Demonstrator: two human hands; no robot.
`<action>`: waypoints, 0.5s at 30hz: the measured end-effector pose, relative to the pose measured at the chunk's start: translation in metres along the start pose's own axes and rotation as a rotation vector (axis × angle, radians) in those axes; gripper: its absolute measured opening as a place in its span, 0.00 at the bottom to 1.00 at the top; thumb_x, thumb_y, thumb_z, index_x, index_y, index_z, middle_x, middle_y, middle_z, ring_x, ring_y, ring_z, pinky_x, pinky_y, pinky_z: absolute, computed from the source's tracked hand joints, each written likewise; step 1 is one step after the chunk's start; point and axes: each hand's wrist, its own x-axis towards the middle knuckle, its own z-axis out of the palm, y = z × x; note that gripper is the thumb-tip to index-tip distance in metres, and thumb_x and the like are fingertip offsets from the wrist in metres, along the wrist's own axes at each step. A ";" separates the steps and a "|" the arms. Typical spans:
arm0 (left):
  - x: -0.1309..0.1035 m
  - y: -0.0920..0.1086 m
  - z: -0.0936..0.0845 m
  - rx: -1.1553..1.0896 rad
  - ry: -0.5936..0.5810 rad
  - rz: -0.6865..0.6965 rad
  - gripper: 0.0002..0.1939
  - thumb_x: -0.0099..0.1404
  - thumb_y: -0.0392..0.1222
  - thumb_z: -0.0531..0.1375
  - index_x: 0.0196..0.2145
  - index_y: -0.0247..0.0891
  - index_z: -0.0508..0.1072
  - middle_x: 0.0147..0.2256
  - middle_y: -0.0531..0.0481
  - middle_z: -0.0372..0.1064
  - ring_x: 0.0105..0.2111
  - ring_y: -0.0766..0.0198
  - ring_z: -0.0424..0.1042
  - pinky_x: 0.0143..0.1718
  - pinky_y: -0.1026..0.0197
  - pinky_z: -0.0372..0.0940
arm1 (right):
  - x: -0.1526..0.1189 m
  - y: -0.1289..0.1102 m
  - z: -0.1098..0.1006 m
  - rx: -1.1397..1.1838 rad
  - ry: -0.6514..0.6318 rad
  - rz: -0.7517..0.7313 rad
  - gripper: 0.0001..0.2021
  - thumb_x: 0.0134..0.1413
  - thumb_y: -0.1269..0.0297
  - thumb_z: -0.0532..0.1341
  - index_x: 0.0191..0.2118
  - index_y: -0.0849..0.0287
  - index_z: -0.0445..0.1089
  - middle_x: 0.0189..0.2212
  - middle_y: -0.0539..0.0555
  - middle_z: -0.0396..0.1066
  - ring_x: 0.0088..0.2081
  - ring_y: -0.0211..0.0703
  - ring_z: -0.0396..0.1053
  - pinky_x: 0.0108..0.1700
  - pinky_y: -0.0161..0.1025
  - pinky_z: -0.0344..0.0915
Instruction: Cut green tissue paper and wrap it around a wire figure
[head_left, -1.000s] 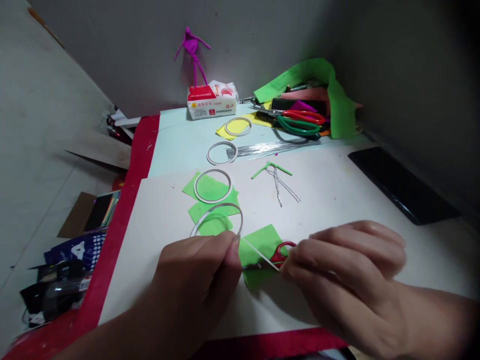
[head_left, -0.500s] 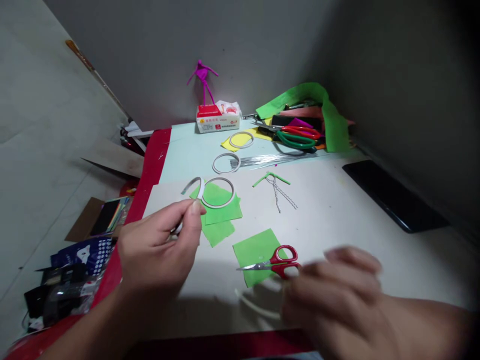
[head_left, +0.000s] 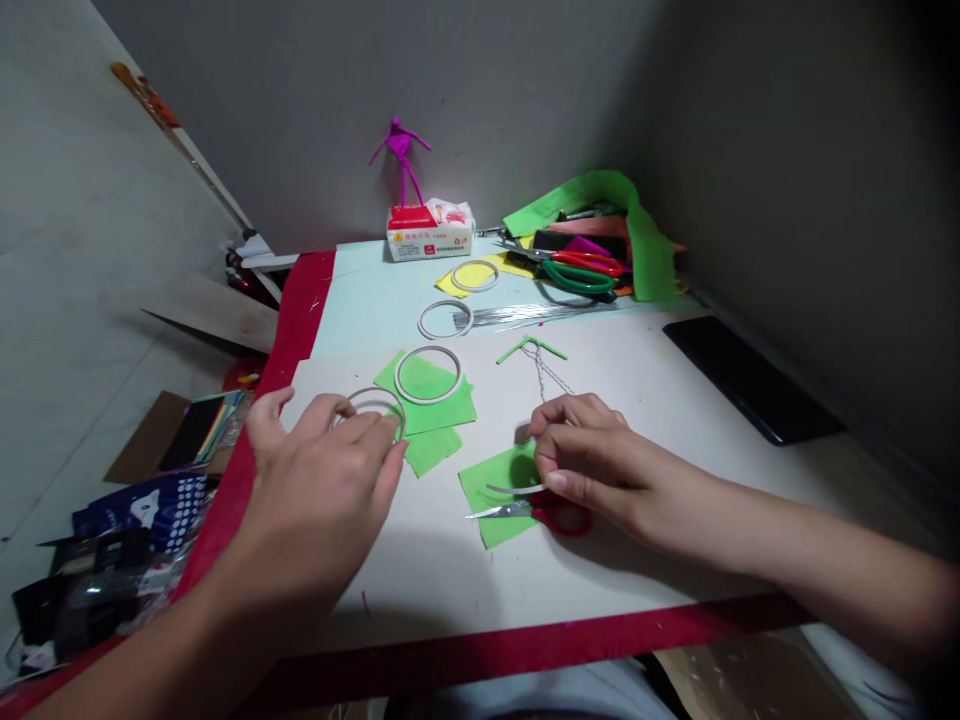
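The right hand (head_left: 589, 455) pinched a white strip (head_left: 511, 491) between thumb and fingertips, over the green paper (head_left: 480, 475) and the scissors (head_left: 517, 511), whose red handles it partly covered. It also blocked the lower legs of the wire figure (head_left: 539, 365). The left hand (head_left: 322, 490) bent over a tape roll (head_left: 403, 410), fingers half curled; whether they gripped it could not be told. Another roll (head_left: 429, 401) lay just beyond on green scraps (head_left: 435, 450), the phone (head_left: 750, 380) well to the right.

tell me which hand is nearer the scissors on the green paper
Right. The right hand, pinching a strip, is close by the handles of the scissors; the left hand is farther off, left of their tips, at a ring.
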 end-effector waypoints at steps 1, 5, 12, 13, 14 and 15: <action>-0.004 0.002 0.001 0.012 0.075 0.061 0.10 0.65 0.40 0.55 0.37 0.39 0.76 0.28 0.49 0.75 0.35 0.51 0.70 0.47 0.39 0.54 | 0.002 -0.002 -0.001 0.000 -0.024 0.008 0.07 0.61 0.66 0.54 0.31 0.56 0.65 0.45 0.54 0.63 0.51 0.50 0.57 0.54 0.54 0.55; -0.016 0.014 0.015 -0.069 0.290 0.301 0.11 0.62 0.35 0.58 0.41 0.29 0.76 0.18 0.52 0.67 0.19 0.62 0.62 0.31 0.54 0.59 | 0.016 -0.004 0.000 -0.009 -0.025 -0.028 0.07 0.60 0.64 0.56 0.30 0.56 0.65 0.43 0.54 0.63 0.50 0.49 0.57 0.55 0.52 0.55; -0.028 0.026 0.037 -0.095 0.254 0.348 0.15 0.60 0.34 0.57 0.45 0.29 0.74 0.16 0.56 0.62 0.16 0.62 0.61 0.24 0.56 0.55 | 0.034 0.006 0.010 -0.004 -0.051 -0.020 0.07 0.60 0.66 0.55 0.31 0.57 0.66 0.45 0.53 0.62 0.49 0.47 0.58 0.56 0.51 0.53; -0.029 0.026 0.037 -0.115 0.209 0.341 0.16 0.61 0.34 0.55 0.46 0.30 0.73 0.16 0.56 0.63 0.16 0.62 0.62 0.24 0.55 0.55 | 0.034 0.007 0.010 -0.003 -0.055 -0.015 0.07 0.61 0.66 0.55 0.31 0.56 0.66 0.45 0.53 0.61 0.49 0.46 0.58 0.56 0.51 0.52; -0.030 0.026 0.036 -0.150 0.166 0.338 0.16 0.61 0.34 0.54 0.46 0.30 0.72 0.17 0.57 0.64 0.16 0.62 0.63 0.25 0.55 0.56 | 0.034 0.007 0.010 -0.002 -0.057 -0.012 0.07 0.61 0.66 0.54 0.31 0.56 0.66 0.45 0.53 0.61 0.48 0.46 0.57 0.56 0.51 0.52; -0.030 0.026 0.035 -0.194 0.133 0.345 0.16 0.61 0.33 0.52 0.46 0.30 0.71 0.17 0.57 0.65 0.16 0.62 0.64 0.25 0.55 0.57 | 0.035 0.008 0.010 -0.002 -0.059 -0.008 0.07 0.61 0.66 0.54 0.31 0.56 0.66 0.45 0.53 0.61 0.48 0.46 0.57 0.56 0.51 0.52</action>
